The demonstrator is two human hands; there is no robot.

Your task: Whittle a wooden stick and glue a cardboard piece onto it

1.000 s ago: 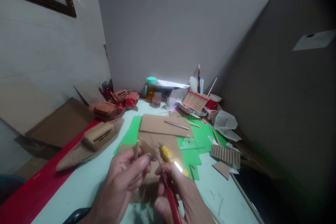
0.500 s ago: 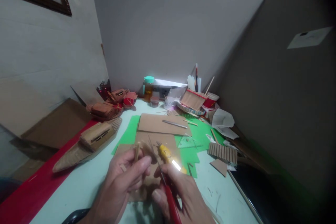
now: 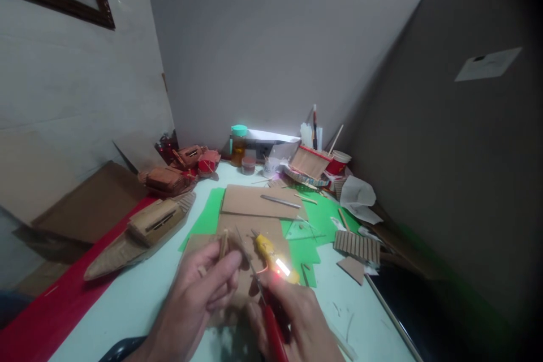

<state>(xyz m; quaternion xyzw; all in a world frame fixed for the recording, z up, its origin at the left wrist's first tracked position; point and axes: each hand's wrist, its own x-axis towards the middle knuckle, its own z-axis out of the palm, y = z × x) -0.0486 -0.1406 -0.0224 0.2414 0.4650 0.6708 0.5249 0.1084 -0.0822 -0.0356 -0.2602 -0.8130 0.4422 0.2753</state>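
Observation:
My left hand [image 3: 199, 294] is closed in a pinch on a small wooden stick [image 3: 223, 244] that points upward, just above a sheet of brown cardboard [image 3: 258, 237]. My right hand [image 3: 297, 317] is wrapped round the red handles of a pair of scissors [image 3: 265, 308], whose thin blades reach up toward the stick and a small brown piece beside it. A yellow glue gun [image 3: 271, 254] lies on the cardboard right behind my right hand, with a lit spot on its body.
A cardboard boat model [image 3: 139, 235] lies at the left on a red sheet [image 3: 46, 317]. Smaller brown and red models [image 3: 169, 178], a jar with a teal lid [image 3: 238, 144], a red cup [image 3: 338, 163], green paper [image 3: 322, 218], corrugated strips [image 3: 356, 246] and crumpled white paper [image 3: 357, 195] crowd the back and right.
Both hands have sunk slightly lower in view and the scissor blades have closed in toward the stick. A small red glow now shows by the glue gun.

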